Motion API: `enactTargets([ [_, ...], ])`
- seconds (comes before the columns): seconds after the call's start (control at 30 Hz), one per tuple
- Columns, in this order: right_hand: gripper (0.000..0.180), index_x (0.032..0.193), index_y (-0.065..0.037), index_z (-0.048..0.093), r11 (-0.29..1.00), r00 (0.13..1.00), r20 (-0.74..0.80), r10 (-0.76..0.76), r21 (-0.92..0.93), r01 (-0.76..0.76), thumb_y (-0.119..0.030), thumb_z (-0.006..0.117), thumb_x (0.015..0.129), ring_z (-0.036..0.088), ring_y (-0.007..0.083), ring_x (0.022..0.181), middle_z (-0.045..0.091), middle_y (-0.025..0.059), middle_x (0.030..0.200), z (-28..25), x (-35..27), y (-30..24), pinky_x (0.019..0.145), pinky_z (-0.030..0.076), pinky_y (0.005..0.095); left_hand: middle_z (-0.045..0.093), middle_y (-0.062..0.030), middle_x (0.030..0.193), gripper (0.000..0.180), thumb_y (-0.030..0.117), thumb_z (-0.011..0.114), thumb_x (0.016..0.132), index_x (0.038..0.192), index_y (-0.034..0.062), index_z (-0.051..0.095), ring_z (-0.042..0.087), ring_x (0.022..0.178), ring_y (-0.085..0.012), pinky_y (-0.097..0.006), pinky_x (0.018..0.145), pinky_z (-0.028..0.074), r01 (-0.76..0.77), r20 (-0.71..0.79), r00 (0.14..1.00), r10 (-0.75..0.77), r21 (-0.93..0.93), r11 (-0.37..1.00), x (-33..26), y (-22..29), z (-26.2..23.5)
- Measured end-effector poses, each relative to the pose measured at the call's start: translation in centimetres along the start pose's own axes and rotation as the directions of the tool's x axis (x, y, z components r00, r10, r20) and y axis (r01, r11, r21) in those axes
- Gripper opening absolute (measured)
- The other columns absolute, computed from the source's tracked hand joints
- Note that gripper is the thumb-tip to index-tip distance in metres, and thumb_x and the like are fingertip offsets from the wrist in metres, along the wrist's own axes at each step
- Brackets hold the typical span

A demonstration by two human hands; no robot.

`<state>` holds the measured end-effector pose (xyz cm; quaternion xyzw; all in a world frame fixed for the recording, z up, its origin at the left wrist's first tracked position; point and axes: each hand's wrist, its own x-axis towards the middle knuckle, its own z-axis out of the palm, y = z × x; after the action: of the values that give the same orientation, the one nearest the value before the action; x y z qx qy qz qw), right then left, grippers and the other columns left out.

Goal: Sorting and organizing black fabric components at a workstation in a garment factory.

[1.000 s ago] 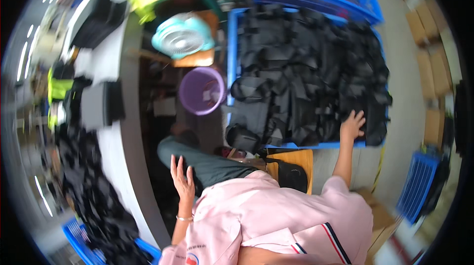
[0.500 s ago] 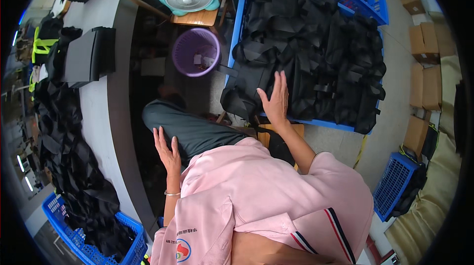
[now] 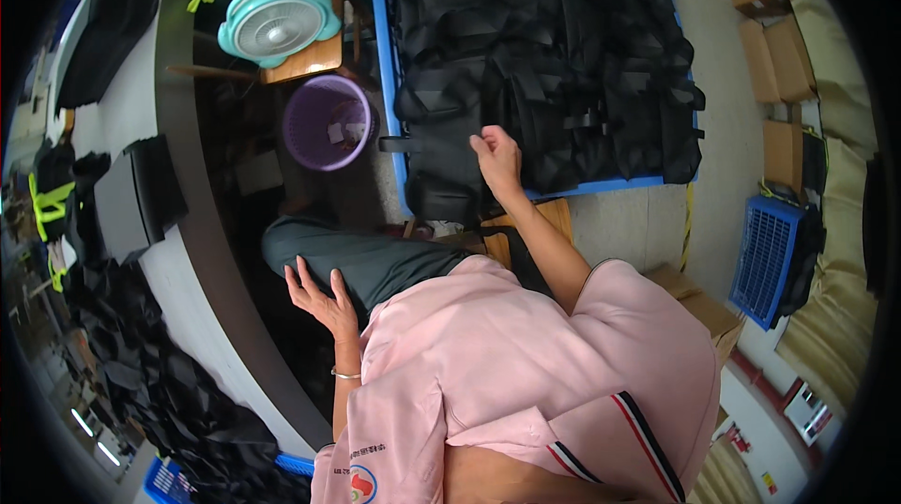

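Right hand: our right hand (image 3: 497,159) lay flat, fingers spread, on a black fabric piece (image 3: 441,143), gripping nothing.
Fabric piece: at the near-left edge of the blue crate (image 3: 387,53), over the pile.
Left hand: our left hand (image 3: 324,296) hung open and empty by our knee (image 3: 310,246).

Teal fan (image 3: 277,21) on wooden stool (image 3: 305,53); purple wastebasket (image 3: 328,122) just beside it on the floor. Cardboard boxes (image 3: 774,35) far right, blue crate (image 3: 768,260) below them. Grey surface (image 3: 127,110) left, black fabric pieces (image 3: 141,391) heaped on it.
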<state>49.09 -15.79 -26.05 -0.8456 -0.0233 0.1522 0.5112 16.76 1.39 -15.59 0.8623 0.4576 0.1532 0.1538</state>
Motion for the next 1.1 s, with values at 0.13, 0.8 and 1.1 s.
enactTargets([
  [0.13,0.019,0.087,-0.005,0.061,0.908,0.957,-0.236,-0.169,-0.415,0.058,-0.021,0.071,0.085,0.058,0.0372,0.104,0.062,0.0154,0.103,-1.0,0.5,1.2,0.093,0.044,0.0479,0.031,-0.0227,0.156,0.063,0.033,0.064,0.096,0.15,0.0081,0.044,0.031,0.141,-0.0391,-0.048,0.116,0.024,-0.094,0.007,0.996,0.094,-0.013,0.996,0.7,0.2,0.7],
  [0.8,0.032,0.118,-0.002,0.056,0.993,0.996,0.067,-0.061,0.101,0.054,-0.005,0.068,0.088,0.06,0.0185,0.108,0.062,0.0099,0.11,-19.6,3.8,-6.1,0.095,0.049,0.0329,0.028,-0.0224,0.158,0.07,0.053,0.048,0.101,0.151,0.0056,0.039,0.027,0.142,-0.0412,-0.054,0.115,0.021,-0.136,-0.058,0.989,0.139,0.058,0.989,0.7,-0.5,1.8],
  [1.1,0.036,0.13,-0.011,0.052,0.978,0.981,-0.181,-0.066,-0.207,0.028,-0.008,0.06,0.095,0.053,0.026,0.126,0.057,0.013,0.135,-49.9,14.4,6.7,0.103,0.041,0.0372,0.029,-0.0212,0.158,0.064,0.048,0.045,0.102,0.152,0.0073,0.039,0.028,0.143,-0.0386,-0.05,0.117,0.02,-0.144,-0.06,0.987,0.149,0.073,0.987,0.5,0.2,2.5],
])
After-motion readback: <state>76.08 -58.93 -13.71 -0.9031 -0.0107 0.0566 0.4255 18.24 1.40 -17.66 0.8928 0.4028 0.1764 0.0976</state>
